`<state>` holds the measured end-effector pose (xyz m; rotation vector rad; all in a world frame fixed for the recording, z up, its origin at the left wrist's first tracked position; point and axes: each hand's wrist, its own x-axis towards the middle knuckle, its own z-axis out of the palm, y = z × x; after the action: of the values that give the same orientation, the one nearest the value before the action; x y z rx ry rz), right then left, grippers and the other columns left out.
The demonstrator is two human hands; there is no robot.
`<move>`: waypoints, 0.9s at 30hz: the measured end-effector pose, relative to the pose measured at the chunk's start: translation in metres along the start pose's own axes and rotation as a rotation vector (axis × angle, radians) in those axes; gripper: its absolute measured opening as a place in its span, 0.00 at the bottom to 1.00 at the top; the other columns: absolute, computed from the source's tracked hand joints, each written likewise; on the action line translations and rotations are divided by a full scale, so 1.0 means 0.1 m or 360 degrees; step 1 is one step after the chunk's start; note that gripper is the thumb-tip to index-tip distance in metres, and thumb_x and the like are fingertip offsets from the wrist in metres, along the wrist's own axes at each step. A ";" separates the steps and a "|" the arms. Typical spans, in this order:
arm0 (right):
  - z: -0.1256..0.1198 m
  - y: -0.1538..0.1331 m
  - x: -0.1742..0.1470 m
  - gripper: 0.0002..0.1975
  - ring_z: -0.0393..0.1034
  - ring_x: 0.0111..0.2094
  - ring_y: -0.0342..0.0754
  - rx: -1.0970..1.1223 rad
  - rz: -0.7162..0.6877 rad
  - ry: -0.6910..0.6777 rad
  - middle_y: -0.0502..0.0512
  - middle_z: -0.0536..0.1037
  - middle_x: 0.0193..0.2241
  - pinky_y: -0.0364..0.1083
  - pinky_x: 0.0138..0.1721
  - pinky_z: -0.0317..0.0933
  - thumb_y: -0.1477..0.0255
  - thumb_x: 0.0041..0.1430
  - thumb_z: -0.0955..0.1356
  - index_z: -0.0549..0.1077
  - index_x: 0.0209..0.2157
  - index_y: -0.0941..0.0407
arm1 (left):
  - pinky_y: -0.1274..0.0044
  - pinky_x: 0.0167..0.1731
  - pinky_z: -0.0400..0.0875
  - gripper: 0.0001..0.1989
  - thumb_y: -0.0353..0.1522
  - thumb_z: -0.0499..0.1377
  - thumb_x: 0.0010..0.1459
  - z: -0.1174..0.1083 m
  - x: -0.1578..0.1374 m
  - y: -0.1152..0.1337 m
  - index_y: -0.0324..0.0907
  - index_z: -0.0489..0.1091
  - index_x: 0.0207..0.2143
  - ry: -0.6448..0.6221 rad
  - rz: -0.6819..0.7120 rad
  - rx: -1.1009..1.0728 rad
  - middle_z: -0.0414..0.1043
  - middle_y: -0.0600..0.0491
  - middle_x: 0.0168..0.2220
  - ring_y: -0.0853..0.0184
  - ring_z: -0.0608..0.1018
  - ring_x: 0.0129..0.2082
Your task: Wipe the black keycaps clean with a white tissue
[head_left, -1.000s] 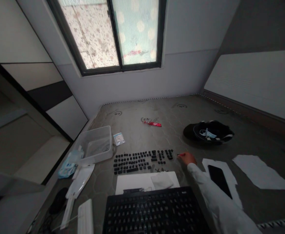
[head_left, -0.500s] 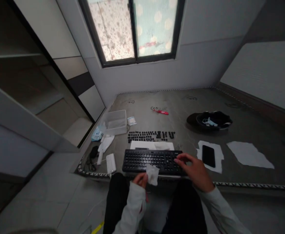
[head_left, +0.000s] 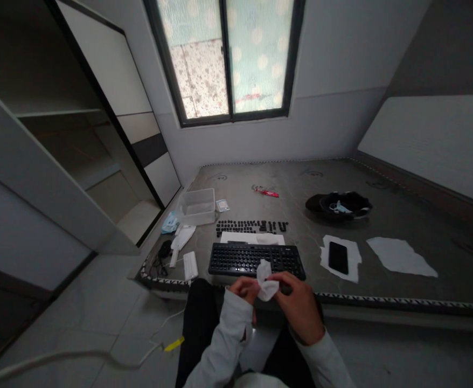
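Observation:
My left hand [head_left: 246, 289] pinches a crumpled white tissue [head_left: 268, 290] just in front of the keyboard's near edge. My right hand [head_left: 299, 308] has its thumb and fingertips closed on the tissue's other side. A small dark spot shows at the right fingertips against the tissue; I cannot make out what it is. Behind both hands lies a black keyboard [head_left: 236, 260], and many of its key positions look bare. Rows of loose black keycaps [head_left: 236, 226] stand beyond it. Between them is a white sheet [head_left: 230, 237] with a paler piece of tissue on its right part.
To the left are a clear plastic box [head_left: 198, 207], a blue packet [head_left: 170, 222], a white power strip [head_left: 190, 265] and a dark cable [head_left: 164, 250]. Rightward lie a phone [head_left: 338, 258] on paper, another paper [head_left: 402, 257] and a black cap [head_left: 339, 206]. Farther back is a red item [head_left: 266, 192].
My right hand has moved left from the keyboard's right end to the tissue and grips it. The tissue has shifted slightly right and up with my left hand. The camera view has tilted.

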<state>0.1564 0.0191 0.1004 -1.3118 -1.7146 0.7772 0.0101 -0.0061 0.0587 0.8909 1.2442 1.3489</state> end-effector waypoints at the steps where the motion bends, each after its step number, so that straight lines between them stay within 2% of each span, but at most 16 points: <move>1: 0.01 0.00 -0.03 0.08 0.73 0.32 0.49 0.0006 -0.0001 -0.0016 0.54 0.79 0.31 0.45 0.35 0.65 0.71 0.53 0.66 0.78 0.32 0.54 | 0.87 0.03 0.54 0.28 0.53 0.65 0.43 0.00 -0.01 0.01 0.38 0.72 0.33 0.0020 -0.0019 -0.0033 0.76 0.56 0.19 0.78 0.65 0.04; 3: 0.03 0.00 -0.09 0.07 0.73 0.33 0.49 0.0032 -0.0023 -0.0028 0.54 0.79 0.31 0.45 0.35 0.65 0.73 0.52 0.67 0.78 0.31 0.54 | 0.86 0.03 0.56 0.30 0.51 0.68 0.39 0.00 -0.02 0.02 0.39 0.71 0.38 0.0003 -0.0060 -0.0062 0.78 0.55 0.22 0.78 0.65 0.05; 6: 0.03 -0.02 -0.16 0.09 0.74 0.35 0.49 0.0063 -0.0078 -0.0016 0.55 0.79 0.32 0.45 0.38 0.65 0.75 0.54 0.66 0.79 0.31 0.54 | 0.84 0.06 0.58 0.33 0.51 0.68 0.40 0.01 -0.02 0.04 0.37 0.74 0.42 -0.0144 -0.0085 0.0037 0.80 0.49 0.28 0.79 0.65 0.07; 8: 0.01 -0.03 -0.19 0.11 0.73 0.36 0.49 0.0069 -0.0149 -0.0128 0.55 0.78 0.33 0.46 0.38 0.66 0.74 0.57 0.64 0.80 0.34 0.53 | 0.83 0.07 0.56 0.32 0.54 0.65 0.41 0.02 0.00 0.03 0.36 0.76 0.38 -0.0130 -0.0047 0.0105 0.79 0.50 0.27 0.79 0.64 0.08; 11: -0.03 -0.03 -0.23 0.12 0.73 0.38 0.50 0.0066 -0.0224 -0.0264 0.55 0.78 0.35 0.47 0.41 0.66 0.71 0.61 0.64 0.80 0.37 0.51 | 0.81 0.13 0.61 0.27 0.55 0.63 0.44 0.03 0.04 -0.02 0.38 0.76 0.29 0.0060 0.0142 0.0159 0.74 0.54 0.21 0.76 0.66 0.13; 12: -0.03 0.00 -0.23 0.11 0.72 0.40 0.50 0.0057 -0.0203 -0.0195 0.56 0.78 0.36 0.48 0.43 0.66 0.69 0.61 0.65 0.79 0.38 0.51 | 0.81 0.16 0.63 0.27 0.55 0.62 0.45 0.03 0.06 -0.03 0.39 0.75 0.26 0.0120 0.0218 0.0168 0.73 0.54 0.20 0.74 0.68 0.16; 14: -0.02 0.09 -0.23 0.10 0.72 0.43 0.52 0.0047 -0.0104 0.0073 0.57 0.77 0.39 0.50 0.47 0.65 0.66 0.59 0.66 0.79 0.38 0.52 | 0.80 0.21 0.65 0.27 0.56 0.61 0.46 0.03 0.08 -0.04 0.40 0.73 0.23 0.0207 0.0320 0.0184 0.71 0.55 0.19 0.73 0.69 0.19; 16: 0.02 0.20 -0.22 0.13 0.70 0.47 0.54 0.0101 0.0017 0.0262 0.59 0.76 0.45 0.52 0.49 0.65 0.62 0.58 0.67 0.77 0.41 0.52 | 0.81 0.20 0.63 0.28 0.57 0.60 0.46 0.03 0.08 -0.04 0.39 0.73 0.23 0.0215 0.0339 0.0206 0.70 0.56 0.18 0.73 0.67 0.19; 17: 0.04 0.24 -0.21 0.16 0.70 0.49 0.54 0.0168 0.0078 0.0259 0.59 0.75 0.48 0.53 0.50 0.65 0.60 0.58 0.67 0.76 0.44 0.53 | 0.81 0.18 0.61 0.28 0.57 0.59 0.46 0.03 0.07 -0.04 0.39 0.73 0.23 0.0166 0.0302 0.0220 0.69 0.56 0.17 0.74 0.66 0.17; 19: 0.09 0.30 -0.20 0.21 0.71 0.49 0.54 0.0367 0.0209 0.0091 0.60 0.76 0.50 0.52 0.50 0.66 0.57 0.58 0.66 0.74 0.48 0.54 | 0.81 0.14 0.56 0.29 0.57 0.59 0.47 0.03 0.05 -0.05 0.39 0.74 0.25 0.0056 0.0209 0.0232 0.66 0.58 0.14 0.76 0.62 0.12; 22: 0.13 0.29 -0.21 0.25 0.74 0.45 0.55 0.0634 0.0355 -0.0189 0.59 0.81 0.44 0.51 0.48 0.68 0.54 0.59 0.63 0.76 0.47 0.58 | 0.81 0.10 0.50 0.29 0.57 0.58 0.48 0.03 0.03 -0.09 0.38 0.75 0.27 0.0006 0.0098 0.0201 0.60 0.60 0.10 0.77 0.58 0.08; 27: 0.16 0.22 -0.25 0.21 0.77 0.39 0.56 0.0635 0.0421 -0.0092 0.58 0.83 0.38 0.51 0.44 0.70 0.54 0.54 0.69 0.81 0.41 0.55 | 0.84 0.11 0.52 0.28 0.55 0.64 0.42 -0.02 0.08 -0.19 0.37 0.78 0.28 0.0044 -0.0035 0.0145 0.64 0.58 0.10 0.78 0.60 0.09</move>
<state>0.1553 0.0015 0.0683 -1.2539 -1.3496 1.2486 0.0107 0.0001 0.0392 0.9221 1.3421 1.2999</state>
